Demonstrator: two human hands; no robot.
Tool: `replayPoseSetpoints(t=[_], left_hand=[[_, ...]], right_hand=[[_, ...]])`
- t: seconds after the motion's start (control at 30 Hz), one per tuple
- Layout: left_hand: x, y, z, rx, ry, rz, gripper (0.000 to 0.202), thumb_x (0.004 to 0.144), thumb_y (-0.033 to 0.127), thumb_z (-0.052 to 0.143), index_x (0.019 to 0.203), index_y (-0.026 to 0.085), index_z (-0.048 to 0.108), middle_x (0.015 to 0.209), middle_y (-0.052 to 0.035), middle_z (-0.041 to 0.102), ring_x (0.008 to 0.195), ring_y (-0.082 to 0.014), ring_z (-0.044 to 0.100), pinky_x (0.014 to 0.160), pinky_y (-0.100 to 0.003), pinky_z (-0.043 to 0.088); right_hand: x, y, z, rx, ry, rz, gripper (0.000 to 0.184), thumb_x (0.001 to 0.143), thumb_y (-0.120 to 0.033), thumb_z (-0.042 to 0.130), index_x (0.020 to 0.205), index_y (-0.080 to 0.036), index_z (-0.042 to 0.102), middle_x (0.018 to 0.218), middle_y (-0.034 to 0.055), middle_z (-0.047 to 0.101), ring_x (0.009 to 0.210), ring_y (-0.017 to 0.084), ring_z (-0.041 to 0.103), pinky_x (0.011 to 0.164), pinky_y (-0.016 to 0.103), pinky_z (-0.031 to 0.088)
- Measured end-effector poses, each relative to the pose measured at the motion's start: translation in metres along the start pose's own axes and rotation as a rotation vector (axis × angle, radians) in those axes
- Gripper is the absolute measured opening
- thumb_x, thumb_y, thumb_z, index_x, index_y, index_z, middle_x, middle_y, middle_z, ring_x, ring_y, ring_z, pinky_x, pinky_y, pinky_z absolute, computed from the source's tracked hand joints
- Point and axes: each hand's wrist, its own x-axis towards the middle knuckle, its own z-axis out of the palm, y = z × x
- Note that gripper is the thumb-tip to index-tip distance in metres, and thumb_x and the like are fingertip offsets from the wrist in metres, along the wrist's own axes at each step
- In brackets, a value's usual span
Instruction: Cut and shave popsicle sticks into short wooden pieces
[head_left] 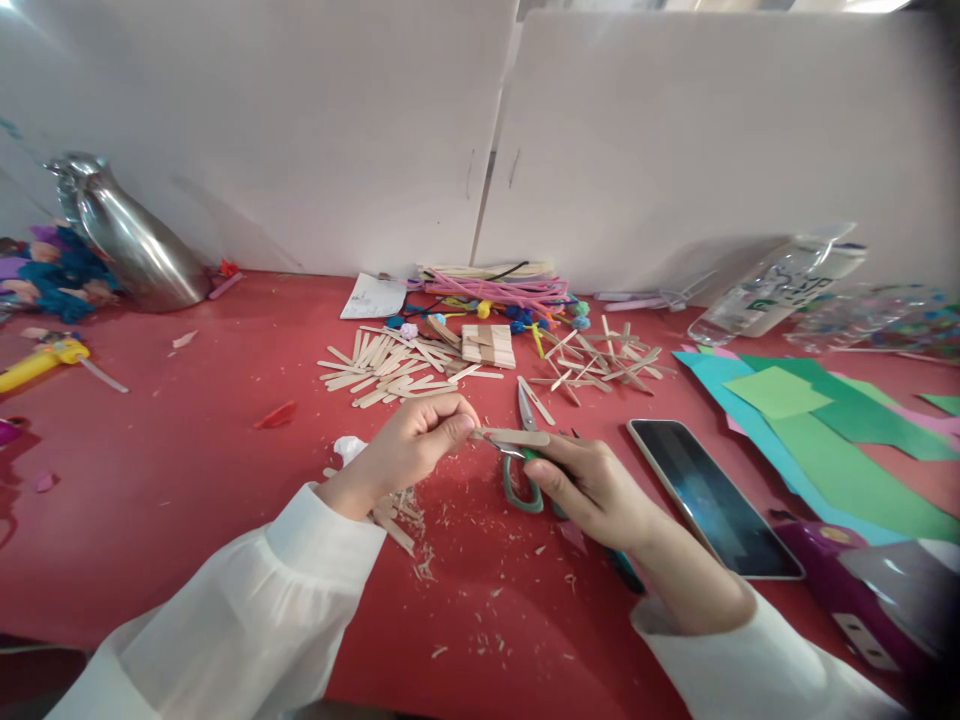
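Pinched in the fingers of my left hand (431, 435) is one end of a wooden craft stick (517, 437), which points to the right. My right hand (592, 488) is wrapped round a knife with a green and black handle. Its thin metal blade (504, 448) lies along the underside of the stick, close to my left fingertips. Most of the handle is hidden by my palm. Beneath the hands, scissors (523, 494) with grey-green handles rest on the red table (285, 545). Wood shavings (424, 560) and several cut sticks (394, 525) are scattered near my left wrist.
Loose craft sticks (382, 365) and a bundled stack (488, 346) lie ahead, with pipe cleaners (495, 287) behind. On the right are a phone (712, 495), coloured paper (832, 440) and a bottle (776, 285). A metal jug (142, 240) and a yellow glue gun (45, 362) are left.
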Motion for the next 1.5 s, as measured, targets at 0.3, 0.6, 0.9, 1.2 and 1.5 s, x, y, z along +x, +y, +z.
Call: replayPoseSetpoints(t=[0.3, 0.6, 0.9, 1.2, 1.5], left_hand=[[0.003, -0.005, 0.01, -0.264, 0.083, -0.016, 0.033, 0.08, 0.047, 0.054, 0.067, 0.017, 0.049, 0.049, 0.0082, 0.027, 0.043, -0.0056, 0.019, 0.044, -0.023, 0.014], [0.003, -0.006, 0.02, -0.431, 0.13, -0.084, 0.03, 0.08, 0.04, 0.055, 0.066, 0.017, 0.042, 0.049, 0.0092, 0.025, 0.043, -0.0052, 0.017, 0.043, -0.022, 0.013], [0.003, -0.009, 0.017, -0.308, 0.096, -0.098, 0.033, 0.082, 0.043, 0.052, 0.065, 0.017, 0.042, 0.052, 0.0083, 0.027, 0.044, -0.0047, 0.018, 0.044, -0.021, 0.014], [0.004, -0.014, 0.03, -0.516, 0.278, -0.249, 0.021, 0.078, 0.028, 0.053, 0.066, 0.018, 0.038, 0.05, 0.0092, 0.027, 0.043, -0.0041, 0.02, 0.042, -0.016, 0.017], [0.002, -0.015, 0.029, -0.489, 0.173, -0.277, 0.025, 0.081, 0.035, 0.05, 0.067, 0.019, 0.037, 0.046, 0.0092, 0.034, 0.04, -0.0037, 0.023, 0.04, -0.016, 0.018]], right_hand=[[0.002, -0.007, 0.01, -0.291, 0.31, -0.039, 0.035, 0.091, -0.041, 0.038, 0.094, -0.014, 0.059, 0.067, 0.0045, 0.066, 0.047, 0.012, 0.057, 0.044, 0.022, 0.039], [0.003, -0.003, 0.015, -0.226, 0.36, 0.025, 0.033, 0.088, -0.042, 0.044, 0.093, -0.014, 0.059, 0.067, 0.0045, 0.066, 0.052, 0.013, 0.058, 0.047, 0.022, 0.041], [0.004, 0.006, 0.012, 0.394, 0.041, 0.229, 0.041, 0.087, -0.051, 0.04, 0.089, -0.015, 0.06, 0.056, -0.0023, 0.054, 0.046, 0.01, 0.048, 0.044, 0.02, 0.039], [0.008, 0.0, 0.026, -0.373, 0.471, 0.095, 0.037, 0.087, -0.047, 0.044, 0.088, -0.015, 0.062, 0.068, 0.0041, 0.067, 0.048, 0.012, 0.057, 0.043, 0.021, 0.036], [0.008, -0.001, 0.026, -0.058, 0.269, 0.178, 0.033, 0.09, -0.042, 0.039, 0.091, -0.016, 0.059, 0.067, 0.0032, 0.065, 0.054, 0.014, 0.061, 0.053, 0.022, 0.044]])
